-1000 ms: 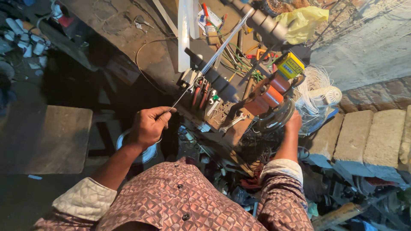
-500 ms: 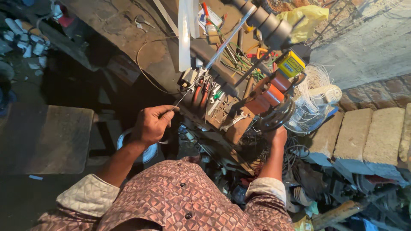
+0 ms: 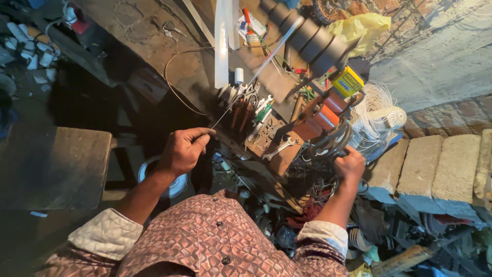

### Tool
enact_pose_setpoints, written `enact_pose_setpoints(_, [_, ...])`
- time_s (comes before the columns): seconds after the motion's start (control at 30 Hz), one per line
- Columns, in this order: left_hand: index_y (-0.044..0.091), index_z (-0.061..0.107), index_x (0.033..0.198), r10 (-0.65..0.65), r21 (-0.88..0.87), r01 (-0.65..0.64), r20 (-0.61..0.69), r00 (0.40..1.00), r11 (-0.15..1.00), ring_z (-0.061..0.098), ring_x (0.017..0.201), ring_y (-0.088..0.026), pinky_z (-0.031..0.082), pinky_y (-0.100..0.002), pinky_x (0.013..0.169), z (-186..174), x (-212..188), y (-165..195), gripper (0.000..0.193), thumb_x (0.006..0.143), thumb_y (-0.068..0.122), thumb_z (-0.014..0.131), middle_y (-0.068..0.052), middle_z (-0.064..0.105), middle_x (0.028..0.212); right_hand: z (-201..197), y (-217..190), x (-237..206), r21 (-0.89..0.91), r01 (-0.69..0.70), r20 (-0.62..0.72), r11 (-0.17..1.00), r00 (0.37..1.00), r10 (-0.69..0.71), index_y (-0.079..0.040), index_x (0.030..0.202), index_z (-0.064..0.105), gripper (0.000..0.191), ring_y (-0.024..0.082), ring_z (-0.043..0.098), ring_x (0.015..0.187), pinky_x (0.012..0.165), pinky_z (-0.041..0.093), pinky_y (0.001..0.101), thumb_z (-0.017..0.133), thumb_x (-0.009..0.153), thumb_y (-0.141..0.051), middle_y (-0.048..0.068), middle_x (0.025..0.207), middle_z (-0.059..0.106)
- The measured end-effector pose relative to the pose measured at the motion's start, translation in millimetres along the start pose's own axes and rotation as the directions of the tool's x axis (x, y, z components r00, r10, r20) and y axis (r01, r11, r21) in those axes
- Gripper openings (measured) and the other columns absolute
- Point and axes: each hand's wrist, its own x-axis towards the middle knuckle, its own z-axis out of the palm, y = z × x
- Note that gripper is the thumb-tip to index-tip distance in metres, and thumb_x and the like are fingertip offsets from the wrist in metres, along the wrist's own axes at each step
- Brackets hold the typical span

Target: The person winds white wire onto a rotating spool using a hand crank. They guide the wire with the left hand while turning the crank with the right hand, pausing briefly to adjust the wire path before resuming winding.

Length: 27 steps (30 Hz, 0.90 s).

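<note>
Pinching wire (image 3: 241, 100), left hand (image 3: 182, 151) (taut).

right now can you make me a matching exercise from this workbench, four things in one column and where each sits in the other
Things:
1. thin metal wire
2. round dark hand wheel
3. crumpled yellow plastic bag
4. silver open-ended spanner

Places:
A. lying on the bench between the hands
B. top of view, behind the dark rollers
C. pinched in the left hand
D. gripped by the right hand

Pairs: 1-C, 2-D, 3-B, 4-A
</note>
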Motion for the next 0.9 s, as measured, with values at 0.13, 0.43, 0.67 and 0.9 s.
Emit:
enact_pose_setpoints(0.13, [0.004, 0.077, 0.112, -0.023, 0.016, 0.023, 0.007, 1.000, 1.000, 0.060, 0.058, -0.006, 0.049, -0.026, 0.053, 0, -2, -1, 0.025, 0.096, 0.017, 0.063, 0.000, 0.068, 0.066, -8, 1, 27, -0.025, -0.063, 0.021, 0.998, 0.998, 0.063, -0.010, 0.101, 0.078, 0.028, 0.043, 0.065, 0.071, 0.068, 0.052, 0.0473, 0.067, 0.078, -0.022, 0.024, 0.078, 0.065])
enact_pose_setpoints(0.43, [0.003, 0.077, 0.111, -0.022, 0.001, 0.022, -0.010, 1.000, 1.000, 0.059, 0.059, -0.005, 0.047, -0.024, 0.054, 0, -3, -4, 0.024, 0.097, 0.016, 0.063, 0.000, 0.065, 0.064, -6, -15, 60, -0.001, -0.090, 0.051, 0.996, 0.995, 0.090, -0.009, 0.102, 0.079, 0.043, 0.043, 0.071, 0.082, 0.070, 0.053, 0.0483, 0.076, 0.084, -0.047, 0.024, 0.084, 0.070])
enact_pose_setpoints(0.67, [0.002, 0.076, 0.113, 0.012, -0.020, -0.012, -0.002, 1.000, 1.000, 0.059, 0.061, -0.005, 0.049, -0.023, 0.057, 3, -4, -1, 0.025, 0.098, 0.015, 0.063, 0.000, 0.065, 0.065, 20, -12, 62, 0.096, -0.226, 0.175, 0.969, 0.963, 0.207, -0.002, 0.098, 0.076, 0.046, 0.041, 0.074, 0.083, 0.069, 0.052, 0.0520, 0.069, 0.086, -0.045, 0.026, 0.085, 0.073])
enact_pose_setpoints(0.9, [0.002, 0.077, 0.112, 0.003, 0.044, -0.002, -0.016, 1.000, 0.999, 0.059, 0.060, -0.006, 0.048, -0.024, 0.056, 9, -4, 5, 0.024, 0.097, 0.016, 0.064, -0.001, 0.065, 0.064, 33, -17, 20, 0.296, -0.335, 0.141, 0.895, 0.942, 0.306, -0.003, 0.097, 0.075, 0.049, 0.041, 0.073, 0.090, 0.073, 0.051, 0.0500, 0.058, 0.098, -0.049, 0.024, 0.088, 0.074])
